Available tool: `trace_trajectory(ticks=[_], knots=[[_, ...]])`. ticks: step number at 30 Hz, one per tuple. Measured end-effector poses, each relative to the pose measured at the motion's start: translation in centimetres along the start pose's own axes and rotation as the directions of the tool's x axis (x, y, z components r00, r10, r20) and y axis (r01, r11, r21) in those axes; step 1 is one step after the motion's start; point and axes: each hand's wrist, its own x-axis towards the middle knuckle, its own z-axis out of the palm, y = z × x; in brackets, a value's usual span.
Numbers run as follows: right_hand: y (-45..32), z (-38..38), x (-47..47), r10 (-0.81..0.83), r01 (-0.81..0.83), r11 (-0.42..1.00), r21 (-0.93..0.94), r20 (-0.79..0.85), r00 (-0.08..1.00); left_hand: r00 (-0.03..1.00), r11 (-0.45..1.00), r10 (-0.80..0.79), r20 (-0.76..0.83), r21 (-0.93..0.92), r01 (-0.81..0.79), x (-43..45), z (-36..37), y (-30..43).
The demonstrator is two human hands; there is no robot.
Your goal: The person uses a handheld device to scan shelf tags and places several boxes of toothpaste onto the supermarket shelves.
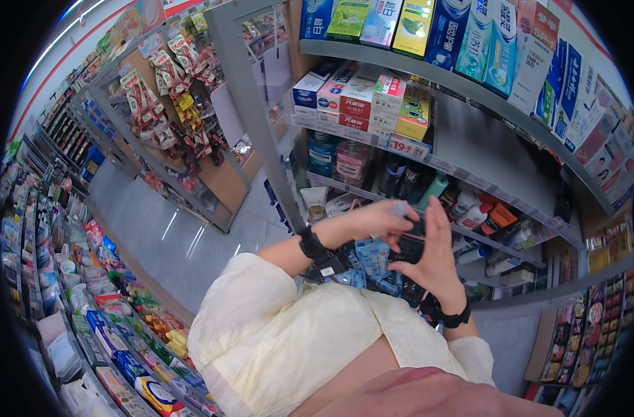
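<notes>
My left hand [387, 221] reaches in from the left with its fingers bent, a black band on the wrist. A small greyish, translucent thing [400, 208] shows at its fingers; blur hides whether it is gripped. Facing it, my right hand [431, 253] is raised with fingers stretched up and thumb apart, nothing seen in it. Its wrist bears a black band too. Below and between the hands are blue-and-white packages [372, 258] by a black plastic basket [408, 250], partly hidden by my arms. A green bottle [434, 187] stands on the shelf just beyond my hands.
Toothpaste boxes [413, 26] line the curved upper shelf; more boxes [358, 99] sit below it, above mouthwash bottles [351, 161]. A grey metal post [259, 114] rises left of the shelves. Hanging snack packets [139, 104] and a long shelf of packaged goods [103, 333] flank the aisle at left.
</notes>
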Motion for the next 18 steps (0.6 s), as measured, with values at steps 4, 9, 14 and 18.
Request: trace_trajectory(ticks=[4, 9, 14, 18], knots=[[1.5, 1.9, -0.2, 0.053, -0.048, 0.998, -0.035, 0.154, 0.987, 1.000, 0.997, -0.005, 0.022, -0.077, 0.006, -0.7, 1.3, -1.3], [0.0, 0.7, 0.0, 0.119, -0.178, 0.959, 0.223, 0.254, 0.960, 0.994, 0.996, -0.001, -0.111, 0.085, 0.010, -1.1, 1.7, -1.7], [1.3, 2.2, -0.5, 0.180, -0.196, 0.959, 0.207, 0.095, 0.979, 0.954, 0.995, 0.054, -0.295, 0.093, -0.028, -0.9, 2.3, -0.8], [1.7, 1.6, -1.1, 0.063, -0.071, 0.979, 0.191, 0.047, 0.997, 0.989, 0.997, -0.034, -0.146, 0.061, 0.043, -1.4, 2.8, -0.2]])
